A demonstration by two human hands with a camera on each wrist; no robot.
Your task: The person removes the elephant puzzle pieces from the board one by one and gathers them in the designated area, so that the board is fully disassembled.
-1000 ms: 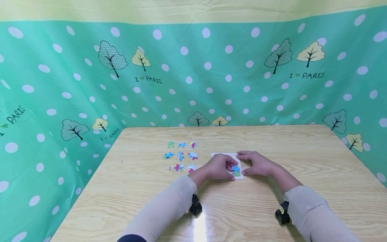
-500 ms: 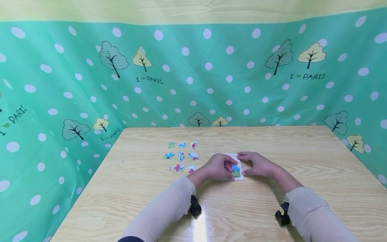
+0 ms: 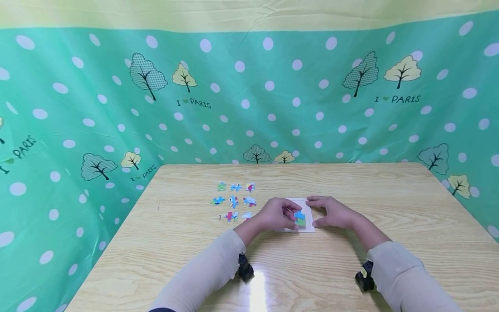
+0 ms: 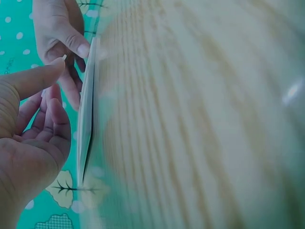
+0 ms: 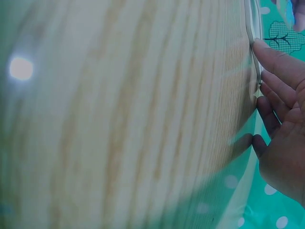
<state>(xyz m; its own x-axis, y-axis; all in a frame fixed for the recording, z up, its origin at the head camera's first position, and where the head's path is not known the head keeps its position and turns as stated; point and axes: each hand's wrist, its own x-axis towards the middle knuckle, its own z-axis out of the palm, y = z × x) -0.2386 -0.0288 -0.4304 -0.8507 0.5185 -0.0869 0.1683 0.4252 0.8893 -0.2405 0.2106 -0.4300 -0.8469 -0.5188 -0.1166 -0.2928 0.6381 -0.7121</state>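
Note:
Over the white puzzle board (image 3: 309, 216), my left hand (image 3: 277, 214) pinches a blue and green jigsaw piece (image 3: 300, 219) between thumb and fingers. The piece shows edge-on at the thumb tip in the left wrist view, apart from the board (image 4: 87, 114). My right hand (image 3: 335, 211) lies along the board's right side, thumb at the near part of the edge and fingers at the far corner. In the right wrist view that thumb (image 5: 281, 62) touches the edge, and the other fingers are loosely extended near the tabletop. My left hand hides the board's left part.
Several loose jigsaw pieces (image 3: 234, 201) lie in rows on the wooden table (image 3: 187, 260), left of the board. A polka-dot curtain (image 3: 249, 86) hangs behind the table and along its sides. Each wrist wears a small black camera (image 3: 245, 268).
My left hand has drawn slightly left with the jigsaw piece, showing more of the board's right margin. The right hand has stayed at the board's edge.

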